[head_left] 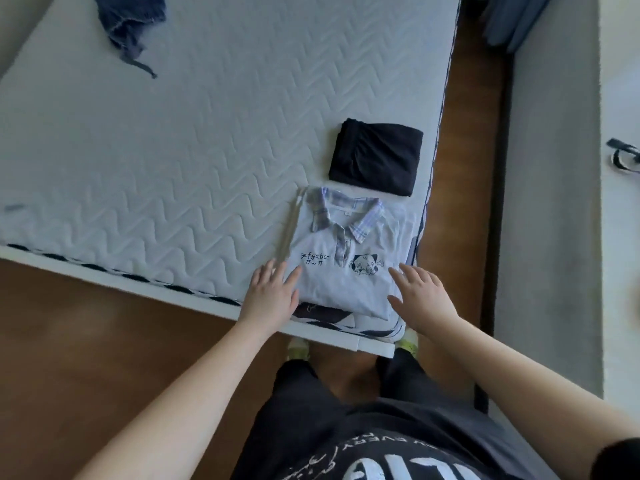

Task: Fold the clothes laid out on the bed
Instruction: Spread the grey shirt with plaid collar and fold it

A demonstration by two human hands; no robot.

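Your left hand (273,292) and right hand (420,294), both flat and released, press the folded polo shirt (346,258) at the bed's (173,150) near right corner, seemingly to set its creases.

I wear a dark charcoal T-shirt (398,445) with short sleeves; the right sleeve's black edge (620,459) shows at the lower right corner. White printed lettering (398,469) runs across the chest, upside down from my viewpoint, with smaller arched text and thin line drawings beside the large block letters. Both forearms are bare, without watch, bracelet or ring. My left hand (273,292) and right hand (426,296) carry no gloves. Below, dark trousers or shorts (304,382) cover my legs. My footwear (298,349) is pale yellow-green.
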